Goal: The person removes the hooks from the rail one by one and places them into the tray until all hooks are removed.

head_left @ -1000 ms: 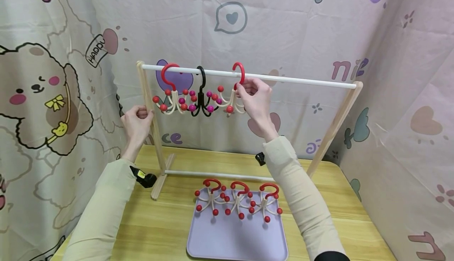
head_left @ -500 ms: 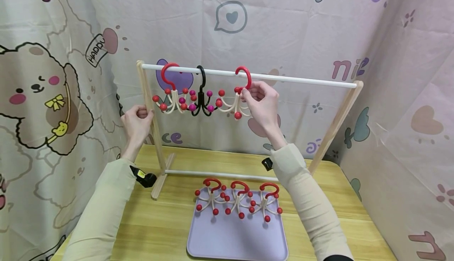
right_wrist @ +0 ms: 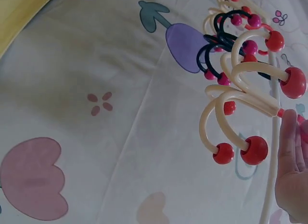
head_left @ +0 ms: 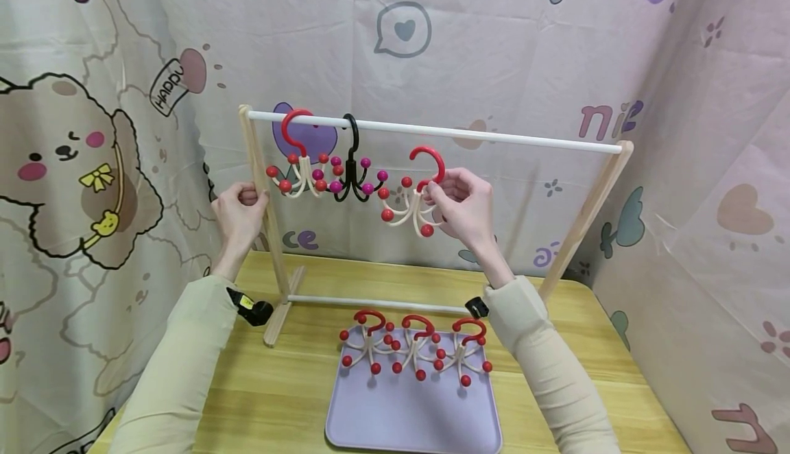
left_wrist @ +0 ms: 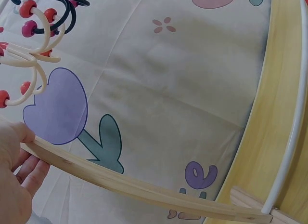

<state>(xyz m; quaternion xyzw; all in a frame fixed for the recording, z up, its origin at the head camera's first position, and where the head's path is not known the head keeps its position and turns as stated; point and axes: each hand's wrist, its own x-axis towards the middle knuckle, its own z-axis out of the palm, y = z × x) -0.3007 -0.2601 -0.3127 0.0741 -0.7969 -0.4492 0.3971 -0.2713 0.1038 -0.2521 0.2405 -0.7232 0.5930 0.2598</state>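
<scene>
Well, the right hand (head_left: 464,200) pinches a red hanger (head_left: 412,193) by its neck, clear below the rail (head_left: 524,140). The left hand (head_left: 239,208) wraps the post (head_left: 262,186). That grip looks thin (fingertips only), so the hanger could twist out and drop. Its prongs sit near the black hanger (head_left: 352,173) and might snag it. To the right the rail is bare. Below, the tray (head_left: 407,420) on the table (head_left: 278,385) already holds three hangers along its far edge.

Bright, even indoor light with soft, faint shadows and no glare. The head view is sharp; both wrist views bend straight lines and blur slightly close up.
</scene>
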